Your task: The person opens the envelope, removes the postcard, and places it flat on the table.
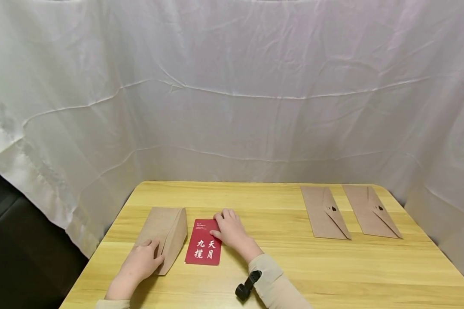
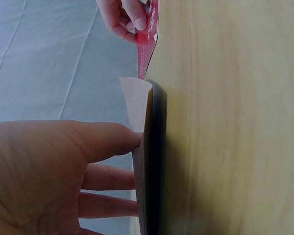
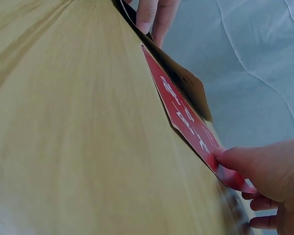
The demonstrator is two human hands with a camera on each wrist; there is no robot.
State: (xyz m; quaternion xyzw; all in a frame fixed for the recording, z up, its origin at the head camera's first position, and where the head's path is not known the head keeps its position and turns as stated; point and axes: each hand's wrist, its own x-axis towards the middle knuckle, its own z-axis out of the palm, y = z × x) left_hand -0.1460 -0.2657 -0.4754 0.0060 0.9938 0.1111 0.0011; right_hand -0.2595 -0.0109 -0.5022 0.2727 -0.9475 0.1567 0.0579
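At the left of the table lies a brown kraft paper envelope [image 1: 162,221], its right side raised off the wood. My left hand [image 1: 141,260] grips this envelope by its near part; the left wrist view shows the thumb [image 2: 120,139] against its edge. Just to the right lies a red card [image 1: 203,242] with white Chinese characters. My right hand [image 1: 232,229] pinches the card at its upper right edge, thumb on the printed face in the right wrist view. The fingertips under the card are partly hidden.
Two more kraft envelopes, a nearer one [image 1: 325,212] and a farther-right one [image 1: 372,211], lie flat at the right of the wooden table [image 1: 278,257]. A pale curtain [image 1: 255,107] hangs behind the table. A black strap [image 1: 249,285] circles the right wrist.
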